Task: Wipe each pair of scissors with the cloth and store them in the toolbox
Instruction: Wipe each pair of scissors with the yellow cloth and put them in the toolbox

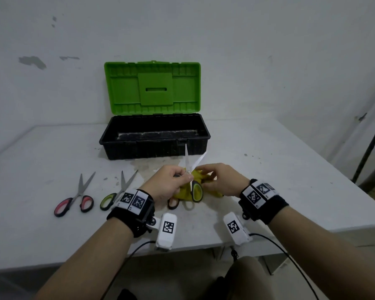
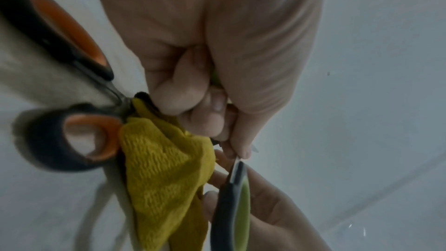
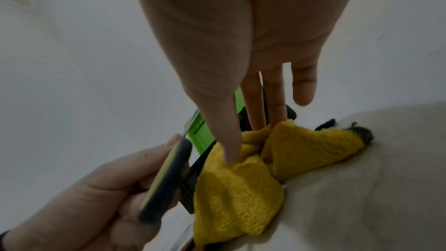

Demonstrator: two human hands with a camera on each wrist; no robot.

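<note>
My left hand grips a pair of green-handled scissors near the pivot, blades spread and pointing up towards the toolbox. My right hand pinches the crumpled yellow cloth just right of the blades; thumb on top, fingers behind. The cloth lies against the scissors' handle side. Orange-handled scissors lie on the table partly under the cloth and my left hand. The black toolbox stands open with its green lid upright; what I can see of its inside looks empty.
Red-handled scissors and another green-handled pair lie on the white table to the left of my left wrist, blades slightly spread. The table's front edge is close below my wrists. A wall stands behind the toolbox.
</note>
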